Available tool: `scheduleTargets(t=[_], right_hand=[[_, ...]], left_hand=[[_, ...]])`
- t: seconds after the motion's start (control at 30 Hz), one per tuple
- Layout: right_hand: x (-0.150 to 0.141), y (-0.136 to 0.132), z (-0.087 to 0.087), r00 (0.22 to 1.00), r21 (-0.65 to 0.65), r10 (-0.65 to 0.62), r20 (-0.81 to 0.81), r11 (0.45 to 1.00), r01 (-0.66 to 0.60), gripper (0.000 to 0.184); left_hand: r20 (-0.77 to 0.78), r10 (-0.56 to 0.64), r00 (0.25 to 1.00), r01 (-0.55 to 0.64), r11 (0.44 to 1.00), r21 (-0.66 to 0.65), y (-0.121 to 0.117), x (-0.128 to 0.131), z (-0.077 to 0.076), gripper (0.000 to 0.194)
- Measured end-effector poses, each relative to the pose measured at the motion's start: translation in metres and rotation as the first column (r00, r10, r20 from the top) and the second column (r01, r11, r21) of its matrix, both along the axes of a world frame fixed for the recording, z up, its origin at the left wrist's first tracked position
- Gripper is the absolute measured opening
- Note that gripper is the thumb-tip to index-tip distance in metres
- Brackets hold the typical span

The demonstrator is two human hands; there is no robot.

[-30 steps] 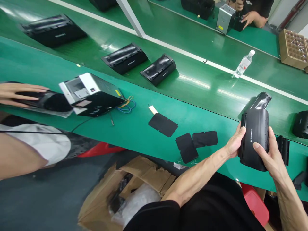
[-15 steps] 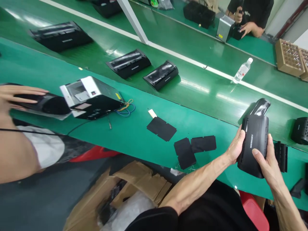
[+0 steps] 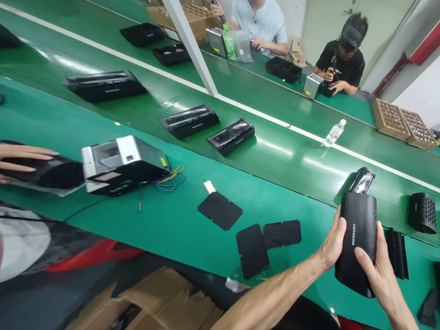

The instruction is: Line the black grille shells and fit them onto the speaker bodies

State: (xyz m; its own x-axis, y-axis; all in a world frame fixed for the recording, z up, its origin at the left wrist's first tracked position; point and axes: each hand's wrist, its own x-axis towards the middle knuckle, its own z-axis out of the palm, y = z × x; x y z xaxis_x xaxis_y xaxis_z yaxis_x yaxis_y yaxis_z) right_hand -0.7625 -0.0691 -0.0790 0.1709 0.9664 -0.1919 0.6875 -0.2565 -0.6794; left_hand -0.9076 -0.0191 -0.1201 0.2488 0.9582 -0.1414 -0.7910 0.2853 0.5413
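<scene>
A black plastic housing (image 3: 357,215) lettered MERKURY is held upright between my two hands, over the near right part of the green bench. My left hand (image 3: 332,242) grips its left edge, thumb along the side. From the right, my right hand (image 3: 381,268) clasps it, with the thumb on the front face. Just behind it a glossy black piece (image 3: 363,181) shows in part; whether they touch I cannot tell. Close to my right hand lies a ribbed black part (image 3: 397,254). Left of my forearm, black sheets with notched edges (image 3: 252,252) lie on the bench.
Similar black housings (image 3: 231,136) sit along the green conveyor (image 3: 275,169). A water bottle (image 3: 334,133) stands near its white line. At left, a co-worker's hand (image 3: 24,156) rests on a black housing beside a metal box machine (image 3: 125,165). A cardboard box (image 3: 161,293) is below the bench.
The view has tilted up, so bench items appear lower and more of the people across the conveyor shows. Both my hands keep their hold on the housing.
</scene>
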Motion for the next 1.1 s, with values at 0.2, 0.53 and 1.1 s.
scheduleTargets(t=[0.2,0.53,1.1], right_hand=[[0.010,0.006,0.025,0.998,-0.030,0.064,-0.010,0.997,-0.065,0.100],[0.023,0.004,0.035,0.972,0.192,0.114,-0.208,0.979,-0.074,0.106],[0.021,-0.030,0.052,0.985,0.372,-0.023,-0.169,0.924,0.086,0.106]], left_hand=[[0.244,-0.196,0.950,0.220,0.972,-0.077,0.004,0.000,-0.015,0.077],[0.208,-0.171,0.963,0.163,0.985,0.053,0.031,-0.030,0.002,0.070],[-0.380,-0.184,0.907,0.379,0.752,0.540,0.090,-0.132,0.065,0.113]])
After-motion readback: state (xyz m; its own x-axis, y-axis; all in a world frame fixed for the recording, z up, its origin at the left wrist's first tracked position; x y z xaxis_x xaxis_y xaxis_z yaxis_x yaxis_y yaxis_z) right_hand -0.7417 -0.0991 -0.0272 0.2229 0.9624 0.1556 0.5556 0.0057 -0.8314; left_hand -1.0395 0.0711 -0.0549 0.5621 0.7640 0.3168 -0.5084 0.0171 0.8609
